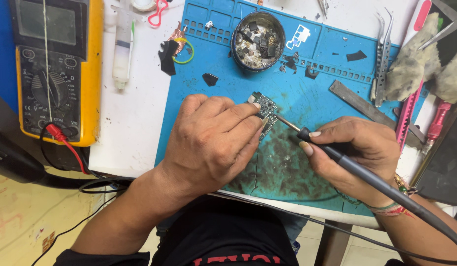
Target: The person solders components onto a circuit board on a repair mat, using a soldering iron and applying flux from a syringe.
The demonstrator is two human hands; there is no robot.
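Note:
A small green circuit board [266, 105] lies on a blue work mat [331, 54]. My left hand [211, 140] presses down on the board with its fingertips and hides the board's lower half. My right hand [354, 150] grips a black soldering iron [331, 152] like a pen. The iron's metal tip [280, 119] touches the board's right edge, and its cable runs off to the lower right.
A yellow multimeter [53, 69] with a red lead sits at the left. A round tin of scrap parts [258, 42] stands at the mat's back. Tweezers [381, 59], a flat metal strip [359, 103], a syringe [122, 47] and pink-handled tools [410, 103] lie around.

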